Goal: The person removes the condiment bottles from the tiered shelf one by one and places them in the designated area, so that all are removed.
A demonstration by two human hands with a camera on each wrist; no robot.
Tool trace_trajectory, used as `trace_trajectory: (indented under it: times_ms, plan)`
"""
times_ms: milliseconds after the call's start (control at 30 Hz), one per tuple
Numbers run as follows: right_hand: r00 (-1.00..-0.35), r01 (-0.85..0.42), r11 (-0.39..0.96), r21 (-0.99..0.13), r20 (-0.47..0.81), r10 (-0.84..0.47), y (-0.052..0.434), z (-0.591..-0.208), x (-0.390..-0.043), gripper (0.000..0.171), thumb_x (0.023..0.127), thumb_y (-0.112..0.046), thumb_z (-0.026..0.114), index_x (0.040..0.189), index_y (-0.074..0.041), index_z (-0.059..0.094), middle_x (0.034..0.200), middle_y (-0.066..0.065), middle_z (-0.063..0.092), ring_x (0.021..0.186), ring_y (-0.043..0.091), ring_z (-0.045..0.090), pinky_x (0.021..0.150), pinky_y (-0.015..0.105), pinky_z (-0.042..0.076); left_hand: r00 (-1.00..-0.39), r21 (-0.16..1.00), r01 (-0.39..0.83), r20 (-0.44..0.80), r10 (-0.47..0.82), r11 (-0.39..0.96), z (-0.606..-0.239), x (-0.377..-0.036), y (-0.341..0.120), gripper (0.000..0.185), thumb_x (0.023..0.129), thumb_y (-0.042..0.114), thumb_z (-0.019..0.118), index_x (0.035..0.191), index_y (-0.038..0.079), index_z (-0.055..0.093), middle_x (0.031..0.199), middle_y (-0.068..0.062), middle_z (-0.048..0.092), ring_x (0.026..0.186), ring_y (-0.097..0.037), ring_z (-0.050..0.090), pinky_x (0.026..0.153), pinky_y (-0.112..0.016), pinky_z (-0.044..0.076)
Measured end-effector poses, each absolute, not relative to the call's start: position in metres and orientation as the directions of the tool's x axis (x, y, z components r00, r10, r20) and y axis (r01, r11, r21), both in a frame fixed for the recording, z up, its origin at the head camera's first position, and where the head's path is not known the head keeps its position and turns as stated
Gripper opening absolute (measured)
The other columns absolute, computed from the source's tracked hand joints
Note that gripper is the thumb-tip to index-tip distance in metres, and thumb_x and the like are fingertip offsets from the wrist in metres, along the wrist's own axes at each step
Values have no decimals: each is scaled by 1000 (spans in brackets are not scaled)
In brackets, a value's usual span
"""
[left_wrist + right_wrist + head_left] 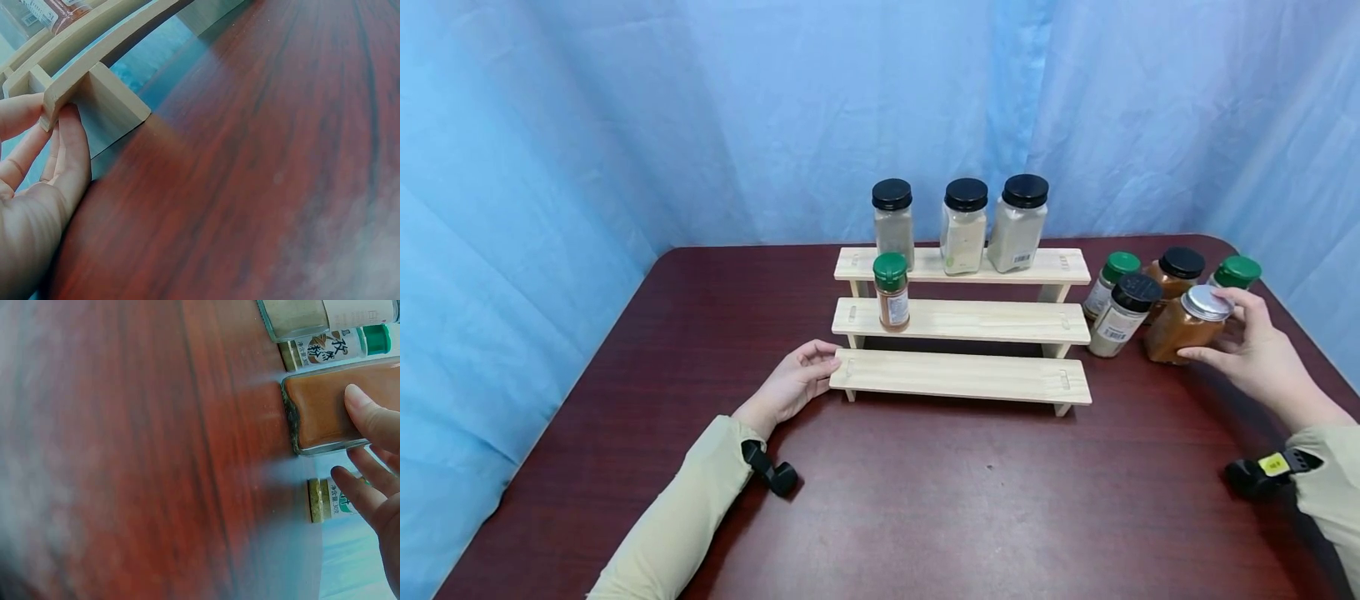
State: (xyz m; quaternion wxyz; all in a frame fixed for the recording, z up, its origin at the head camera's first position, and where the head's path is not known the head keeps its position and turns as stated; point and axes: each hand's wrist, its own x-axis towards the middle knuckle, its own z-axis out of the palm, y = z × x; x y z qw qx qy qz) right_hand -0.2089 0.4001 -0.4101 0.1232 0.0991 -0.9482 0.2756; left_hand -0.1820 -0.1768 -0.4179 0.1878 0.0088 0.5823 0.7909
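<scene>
A blue cloth backdrop is hanging behind a dark red-brown table, which is carrying a three-step wooden rack toward its far edge.

The right hand is gripping a silver-lidded jar of brown spice near the table's right edge, thumb and fingers curled round its sides. The jar is tilting among a cluster of other jars just right of the rack. The left hand is resting at the left end of the rack's lowest step, fingers lying loosely together and touching the wood, clamped on nothing.

Judgement on the step in hand: the grip is looking high on the jar, near the lid, so the lift should be going straight up before any sideways travel, as the black-lidded jar is standing just beside it. The left hand bracing the rack is sound practice.

The head view is showing the whole layout: three black-capped jars on the top step, and a green-capped jar on the middle step. The left wrist view alone is showing fingertips pressing beneath the step's end by its leg. The right wrist view is showing the jar's glass base and a fingertip lying on its flat side.
</scene>
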Motion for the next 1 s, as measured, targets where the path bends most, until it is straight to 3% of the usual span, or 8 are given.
trace_trajectory:
  times_ms: [200,300,533,667,767,833,900,1000]
  plan:
    - [-954,-242,815,-527,284,-99,384,-392,-200,96,75,11,72,145,-9,9,125,44,38,100,62,48,66,7,47,-930,925,-281,-198,309,-255,-418,-182,-177,28,95,-8,43,98,17,55,89,2,62,80,-8,63,72,-21,53]
    - [-959,-216,819,-531,271,-77,377,-385,-198,94,76,11,71,144,-8,9,124,44,39,99,62,48,62,0,43,-932,926,-276,-192,307,-258,-418,-182,-177,29,95,-8,43,98,18,56,89,3,62,80,-8,63,73,-22,53]
    - [-963,-203,821,-533,259,-70,374,-384,-195,92,77,12,70,143,-6,9,127,45,37,100,64,47,69,29,49,-930,924,-284,-200,310,-257,-418,-181,-177,28,95,-8,43,98,17,56,89,2,61,80,-8,63,72,-21,53]
    - [-955,-230,814,-534,285,-83,374,-385,-195,91,76,11,70,142,-5,10,127,45,37,100,64,47,71,20,49,-930,922,-284,-199,308,-262,-418,-181,-177,29,95,-8,43,98,17,56,88,2,61,80,-8,62,72,-21,53]
    - [-951,-247,795,-554,296,-90,375,-385,-194,90,77,9,71,143,-6,11,127,44,38,111,50,52,66,-6,35,-931,924,-283,-199,306,-257,-418,-181,-177,28,95,-8,43,98,17,56,89,2,61,80,-7,63,72,-21,53]
    - [-949,-261,777,-573,301,-96,375,-386,-194,90,77,8,72,143,-7,12,126,43,38,118,13,56,67,-8,29,-932,926,-280,-199,304,-251,-418,-181,-177,28,95,-8,43,99,17,55,89,2,61,80,-7,63,72,-21,53]
    - [-949,-267,759,-594,300,-99,376,-386,-194,89,78,5,72,144,-8,12,127,43,38,106,-21,43,68,-8,29,-932,928,-277,-197,303,-248,-418,-182,-177,27,95,-7,44,99,17,55,89,3,61,80,-7,63,72,-21,53]
    - [-954,-255,752,-608,286,-93,377,-387,-195,89,80,2,72,145,-9,11,129,43,37,95,-30,33,68,-9,29,-933,929,-274,-194,303,-249,-419,-182,-176,27,95,-7,44,99,17,55,89,2,61,80,-7,63,72,-21,53]
